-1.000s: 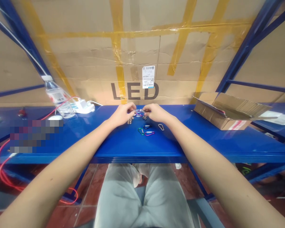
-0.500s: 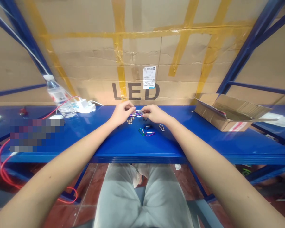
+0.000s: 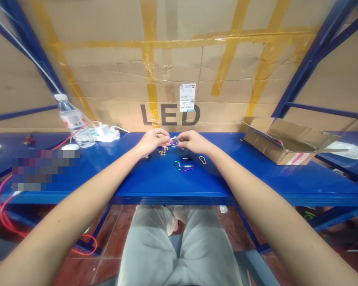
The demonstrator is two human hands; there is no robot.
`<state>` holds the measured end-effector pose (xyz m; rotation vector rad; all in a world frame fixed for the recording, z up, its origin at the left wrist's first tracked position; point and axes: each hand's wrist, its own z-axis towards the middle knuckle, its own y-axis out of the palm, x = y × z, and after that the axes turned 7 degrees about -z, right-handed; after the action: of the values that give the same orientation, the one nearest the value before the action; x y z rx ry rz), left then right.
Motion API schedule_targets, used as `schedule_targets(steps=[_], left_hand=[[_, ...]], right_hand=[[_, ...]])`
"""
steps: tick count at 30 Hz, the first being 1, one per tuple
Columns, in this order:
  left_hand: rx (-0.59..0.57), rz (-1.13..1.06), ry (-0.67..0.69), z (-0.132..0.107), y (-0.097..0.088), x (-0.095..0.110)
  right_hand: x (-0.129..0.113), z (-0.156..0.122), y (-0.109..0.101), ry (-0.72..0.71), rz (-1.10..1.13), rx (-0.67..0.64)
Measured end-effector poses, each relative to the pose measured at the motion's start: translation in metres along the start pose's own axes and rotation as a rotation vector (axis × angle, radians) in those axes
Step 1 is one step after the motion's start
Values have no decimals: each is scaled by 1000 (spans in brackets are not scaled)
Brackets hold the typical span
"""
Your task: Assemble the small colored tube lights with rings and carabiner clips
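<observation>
A small metal clip sits just above the middle of the frame, held over the far part of the blue bench. It is too small to make out in detail. The left hand pinches its left end, grip narrow, fingertips closed on it. The right hand pinches the other end in the same tight grip, so the two hands almost meet around the clip.

Just below the fingertips a scatter of small metal rings lies on the bench. A little lower and to the right lie loose carabiners close together: a green carabiner, a purple carabiner and a blue carabiner, with a silver carabiner slightly apart at their right.

At the left of the frame a plastic water bottle stands upright, and a white charger rests just beside it with a red cable running off the bench edge to the lower left. At the right an open cardboard box lies on the bench. Behind everything, a large taped cardboard sheet printed "LED" fills the upper frame.
</observation>
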<state>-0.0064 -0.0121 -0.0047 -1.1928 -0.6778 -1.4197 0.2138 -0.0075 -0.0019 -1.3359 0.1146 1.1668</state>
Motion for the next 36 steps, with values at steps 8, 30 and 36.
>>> schedule_targets(steps=[8, 30, 36], left_hand=[[87, 419, 336, -7, 3, 4], [39, 274, 431, -13, 19, 5], [80, 160, 460, -16, 27, 5]], right_hand=[[5, 1, 0, -4, -25, 18], [2, 1, 2, -81, 12, 62], [3, 2, 2, -109, 91, 72]])
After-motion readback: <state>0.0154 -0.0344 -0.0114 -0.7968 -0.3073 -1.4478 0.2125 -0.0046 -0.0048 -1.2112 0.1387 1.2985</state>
